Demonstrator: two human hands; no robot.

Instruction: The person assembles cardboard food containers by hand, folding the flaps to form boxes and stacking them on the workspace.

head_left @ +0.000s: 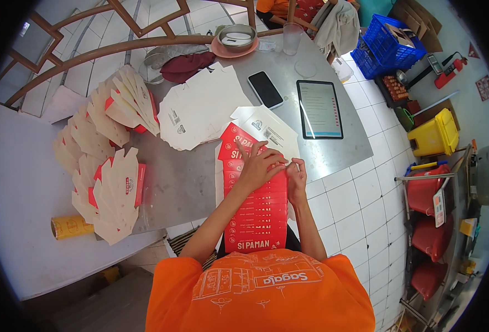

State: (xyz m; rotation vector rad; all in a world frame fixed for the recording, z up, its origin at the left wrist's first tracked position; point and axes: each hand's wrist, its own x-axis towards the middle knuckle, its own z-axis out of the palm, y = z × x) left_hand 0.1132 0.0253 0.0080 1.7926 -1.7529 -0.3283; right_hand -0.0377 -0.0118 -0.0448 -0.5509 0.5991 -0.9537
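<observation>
A long row of overlapping red flat cartons [255,213] with white lettering runs from my lap up to the table edge. My left hand [262,167] lies across the upper cartons with its fingers spread, their tips reaching the right edge. At that edge my right hand [297,180] has curled fingers, closed on the side of a carton. What exactly lies between the fingertips is partly hidden. Just beyond my hands lies a pale carton blank [280,133], printed side up. A larger stack of pale blanks [200,110] rests farther left on the metal table.
Fanned piles of partly folded cartons [111,188] stand at the left, near a yellow roll [72,227]. A phone [265,89] and a tablet [320,109] lie on the metal table [178,188]. Metal bowl [237,37] and plastic cup [292,39] stand at the back.
</observation>
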